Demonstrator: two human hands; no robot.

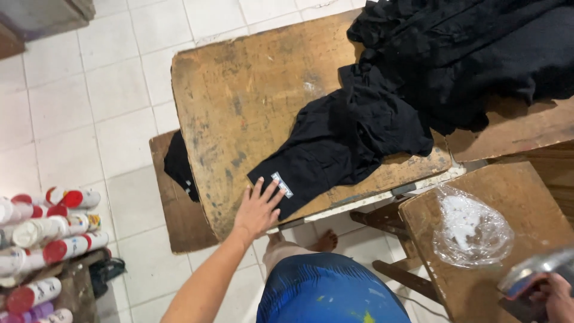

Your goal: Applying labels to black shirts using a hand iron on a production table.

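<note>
Right hand point(553, 294), cut off at the frame corner, grips a metal iron point(529, 272); left hand point(258, 209), fingers spread, presses a crumpled black garment point(335, 143) on the wooden table point(239, 101).

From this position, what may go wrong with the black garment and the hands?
1. The left hand presses the black garment at the worn table's front edge; it might slip off to the floor.
2. The right hand grips a metal tool whose kind I cannot tell; if hot, it may damage the clear plastic bag beside it.
</note>
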